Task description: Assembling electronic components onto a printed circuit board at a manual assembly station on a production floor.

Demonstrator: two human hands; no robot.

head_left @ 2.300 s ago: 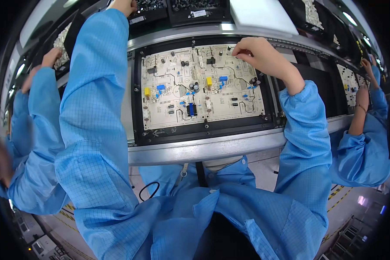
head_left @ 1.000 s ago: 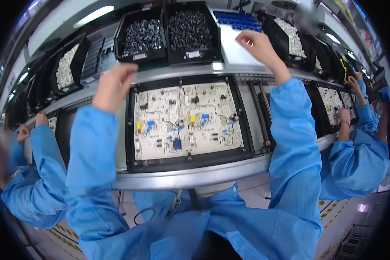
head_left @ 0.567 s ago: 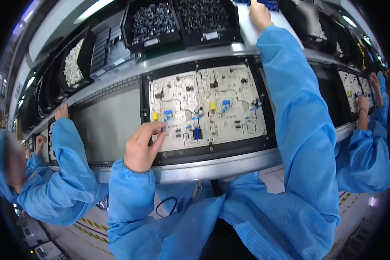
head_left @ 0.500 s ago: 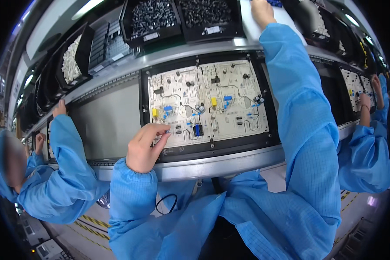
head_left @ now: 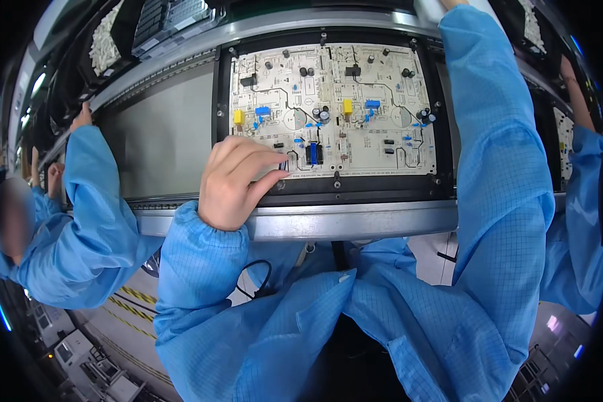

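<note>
My left hand (head_left: 238,179) is over the lower left corner of the left circuit board (head_left: 275,74), thumb and forefinger pinched on a small dark electronic component (head_left: 283,165). Close to those fingertips, a blue and black part (head_left: 313,154) stands on the board. A second circuit board (head_left: 375,74) lies alongside; both are off-white and carry yellow, blue and black components. One black frame (head_left: 382,194) holds the pair. My right arm stretches far forward past the frame's right side. Only a sliver of my right hand (head_left: 454,3) shows at the upper edge, over a white surface; its fingers are cut off.
A metal rail (head_left: 355,221) runs along the near side of the line. Beyond the far rail are a bin of white parts (head_left: 104,40) and grey trays (head_left: 174,23). Co-workers in blue sit at left (head_left: 80,234) and right (head_left: 576,221).
The view has tilted downward, so the far bins have left the picture. My left hand has moved closer over the left board's corner. My right hand's fingers have gone out of view.
</note>
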